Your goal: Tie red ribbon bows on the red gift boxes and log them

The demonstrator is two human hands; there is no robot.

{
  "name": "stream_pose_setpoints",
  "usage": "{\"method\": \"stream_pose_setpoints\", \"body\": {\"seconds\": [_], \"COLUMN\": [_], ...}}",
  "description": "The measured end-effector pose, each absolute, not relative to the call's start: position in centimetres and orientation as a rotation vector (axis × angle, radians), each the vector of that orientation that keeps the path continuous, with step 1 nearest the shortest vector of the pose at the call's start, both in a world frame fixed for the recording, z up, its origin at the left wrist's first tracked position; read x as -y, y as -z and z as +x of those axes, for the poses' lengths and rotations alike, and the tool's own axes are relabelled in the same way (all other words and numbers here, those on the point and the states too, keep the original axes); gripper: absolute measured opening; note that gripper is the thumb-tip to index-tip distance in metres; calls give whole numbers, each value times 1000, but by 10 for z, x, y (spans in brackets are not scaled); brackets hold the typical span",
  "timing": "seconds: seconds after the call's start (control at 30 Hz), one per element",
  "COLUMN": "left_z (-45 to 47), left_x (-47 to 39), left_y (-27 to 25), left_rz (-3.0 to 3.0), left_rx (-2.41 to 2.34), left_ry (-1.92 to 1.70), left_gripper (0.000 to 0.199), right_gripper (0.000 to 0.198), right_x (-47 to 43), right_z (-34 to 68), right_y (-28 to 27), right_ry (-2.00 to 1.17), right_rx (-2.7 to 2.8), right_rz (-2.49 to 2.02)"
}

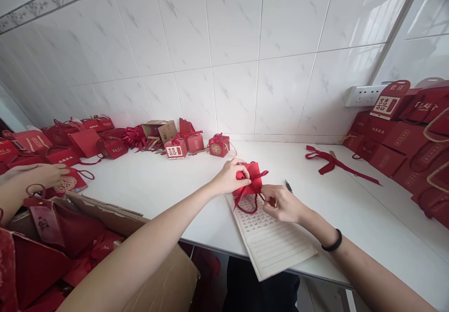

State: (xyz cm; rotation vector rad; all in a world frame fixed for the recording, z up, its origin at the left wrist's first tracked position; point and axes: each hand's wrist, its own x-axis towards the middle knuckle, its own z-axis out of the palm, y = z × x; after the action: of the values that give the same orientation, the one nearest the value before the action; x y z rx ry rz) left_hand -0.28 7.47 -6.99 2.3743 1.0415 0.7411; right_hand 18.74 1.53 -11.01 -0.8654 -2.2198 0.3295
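Note:
A small red gift box [253, 170] stands over the top of a handwritten notepad [277, 246], with a dark red ribbon [262, 174] looped across it. My left hand [231, 177] is closed on the box's left side, its thumb and fingers pressing where the ribbon crosses. To the right of the box, my right hand [282, 202] is pinched shut on a ribbon end; its fingertips partly hide that end. A twisted red cord handle [249, 211] hangs in front of the box onto the page.
A black pen [288, 185] lies behind my right hand. Loose ribbons [333, 161] are farther right, before stacked red boxes [403, 134]. Finished-looking bowed boxes [219, 145] line the wall. At left, a carton [171, 274] holds red boxes beside another person's hand [45, 175].

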Motion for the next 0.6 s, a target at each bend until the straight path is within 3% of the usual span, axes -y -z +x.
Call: {"method": "stream_pose_setpoints", "body": {"seconds": [0.23,0.47,0.6], "left_z": [-2,-10,-15], "left_x": [-74,-77,-77], "left_y": [67,64,63], "left_rz": [2359,2402,2432], "left_rx": [-1051,-998,-1021], "left_ry": [-754,-665,-638], "left_gripper": [6,18,30], "right_gripper": [24,61,57], "right_x": [-14,-48,-61], "right_z": [193,199,185], "right_y": [109,91,88], "right_ry": [-540,-934,-993], "right_rx": [2212,1563,1606], "right_rz": [-960,-1420,-1348]}}
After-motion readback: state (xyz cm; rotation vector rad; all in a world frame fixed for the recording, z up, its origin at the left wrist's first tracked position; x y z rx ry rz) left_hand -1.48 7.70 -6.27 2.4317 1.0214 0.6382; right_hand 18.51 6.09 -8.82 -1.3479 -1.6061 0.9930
